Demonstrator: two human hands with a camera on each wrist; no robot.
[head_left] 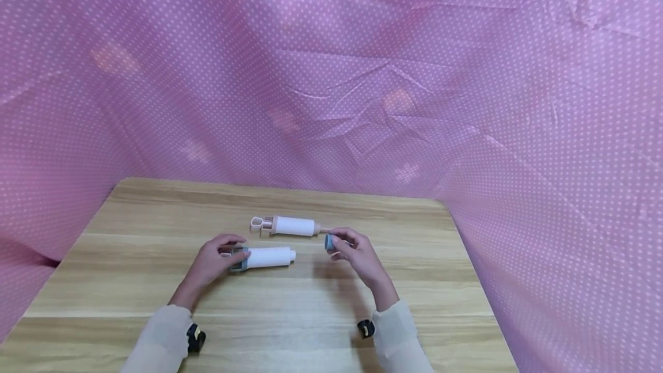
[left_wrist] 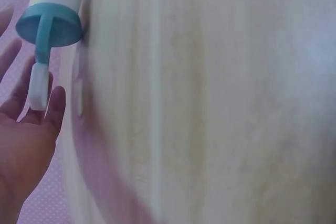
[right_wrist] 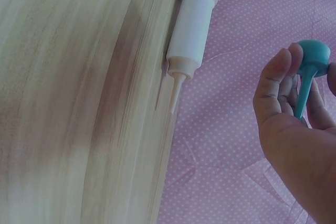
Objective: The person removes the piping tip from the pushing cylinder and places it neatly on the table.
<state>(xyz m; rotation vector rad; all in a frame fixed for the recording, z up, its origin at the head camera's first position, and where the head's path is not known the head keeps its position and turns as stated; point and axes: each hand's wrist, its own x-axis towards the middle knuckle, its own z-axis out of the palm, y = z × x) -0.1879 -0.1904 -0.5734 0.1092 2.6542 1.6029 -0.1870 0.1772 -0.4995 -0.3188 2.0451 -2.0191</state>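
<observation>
A white syringe (head_left: 269,257) with a teal collar and plunger frame lies on the table. My left hand (head_left: 209,261) is around its teal end, thumb and fingers spread on either side. In the left wrist view, the teal collar (left_wrist: 50,23) and the white handle tip (left_wrist: 39,87) stand by loosely bent fingers. My right hand (head_left: 359,252) pinches a teal nozzle (right_wrist: 314,53) between thumb and fingers, above the table. The nozzle's thin spout runs down toward the palm. The syringe's bare white end points toward the right hand.
A second white syringe (head_left: 295,225) with a beige collar, beige nozzle and ring handle lies farther back, its spout near the right fingers. Pink dotted cloth (head_left: 331,73) hangs behind the wooden table (head_left: 290,327) and at its sides.
</observation>
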